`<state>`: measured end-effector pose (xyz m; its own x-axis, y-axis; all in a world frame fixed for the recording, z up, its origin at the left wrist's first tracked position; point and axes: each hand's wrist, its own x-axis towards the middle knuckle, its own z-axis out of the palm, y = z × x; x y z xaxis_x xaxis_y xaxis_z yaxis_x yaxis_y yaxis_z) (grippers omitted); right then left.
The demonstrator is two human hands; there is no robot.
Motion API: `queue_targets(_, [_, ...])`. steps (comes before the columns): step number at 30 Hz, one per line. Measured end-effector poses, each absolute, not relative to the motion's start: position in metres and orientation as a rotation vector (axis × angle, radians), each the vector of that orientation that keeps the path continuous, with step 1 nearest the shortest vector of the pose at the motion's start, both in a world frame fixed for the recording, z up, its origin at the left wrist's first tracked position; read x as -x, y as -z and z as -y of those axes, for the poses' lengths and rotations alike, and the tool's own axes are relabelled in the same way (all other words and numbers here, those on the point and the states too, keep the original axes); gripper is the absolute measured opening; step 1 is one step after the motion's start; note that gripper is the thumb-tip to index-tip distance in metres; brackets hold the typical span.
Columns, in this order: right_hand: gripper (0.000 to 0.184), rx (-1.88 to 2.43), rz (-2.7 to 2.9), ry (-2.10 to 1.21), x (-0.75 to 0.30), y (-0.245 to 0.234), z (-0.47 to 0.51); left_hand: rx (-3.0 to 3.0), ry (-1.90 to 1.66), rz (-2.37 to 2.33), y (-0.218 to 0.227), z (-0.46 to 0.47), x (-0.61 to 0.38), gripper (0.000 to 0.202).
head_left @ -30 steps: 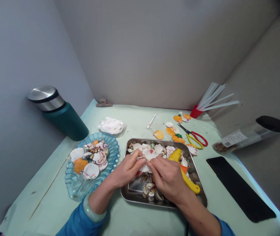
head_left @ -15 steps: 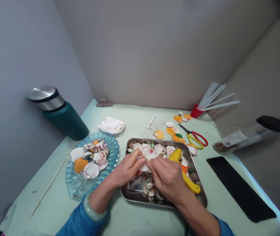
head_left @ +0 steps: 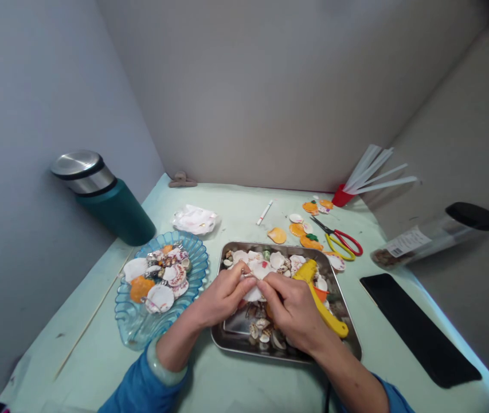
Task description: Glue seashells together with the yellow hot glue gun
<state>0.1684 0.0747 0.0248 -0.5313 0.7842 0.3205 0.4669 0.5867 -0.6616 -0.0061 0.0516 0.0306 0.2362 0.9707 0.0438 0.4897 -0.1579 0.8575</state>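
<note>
Over the metal tray (head_left: 235,346), my left hand (head_left: 226,293) and my right hand (head_left: 293,307) meet, thumbs and fingertips pinched together. Both hold a white shell (head_left: 253,295), largely covered by my fingers. Whatever else sits at the fingertips is too small to make out. Around and under the hands the tray holds white scallop shells (head_left: 277,260) and small spotted shells (head_left: 262,324). A yellow glue gun (head_left: 332,321) lies on the tray's right side, beside my right hand.
Left stands a blue scalloped dish (head_left: 130,327) of shells, with a green bottle (head_left: 117,209) behind. Beyond the tray lie a white packet (head_left: 195,219), a marker (head_left: 264,212), orange shells (head_left: 277,235) and scissors (head_left: 342,241). A red cup (head_left: 341,197) of glue sticks, a clear jar (head_left: 425,241) and a black phone (head_left: 420,330) are right.
My right hand has shifted slightly, its thumb now drawn up alongside the fingertips. My left hand stays almost where it was, both still on the white shell.
</note>
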Motion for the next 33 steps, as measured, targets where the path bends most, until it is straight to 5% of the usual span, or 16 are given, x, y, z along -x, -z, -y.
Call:
queue_targets(8, [0.038,1.016,2.143,-1.039,-0.1689,-0.0293,-0.0791,-1.816,-0.823,-1.340,-0.0298,-0.0506,0.0085,0.026])
queue_targets(14, [0.015,1.013,2.062,-0.637,-0.1675,-0.0245,-0.0782,-1.601,-0.914,-1.308,-0.0283,-0.0508,0.0063,0.027])
queue_targets(21, [0.019,0.811,2.143,-0.407,-0.1669,-0.0214,-0.0775,-1.632,-0.881,-1.300,-0.0308,-0.0519,0.0032,0.029])
queue_targets(33, [0.014,0.828,2.104,-0.480,-0.1663,-0.0196,-0.0760,-1.699,-0.850,-1.324,-0.0324,-0.0514,0.0041,0.028])
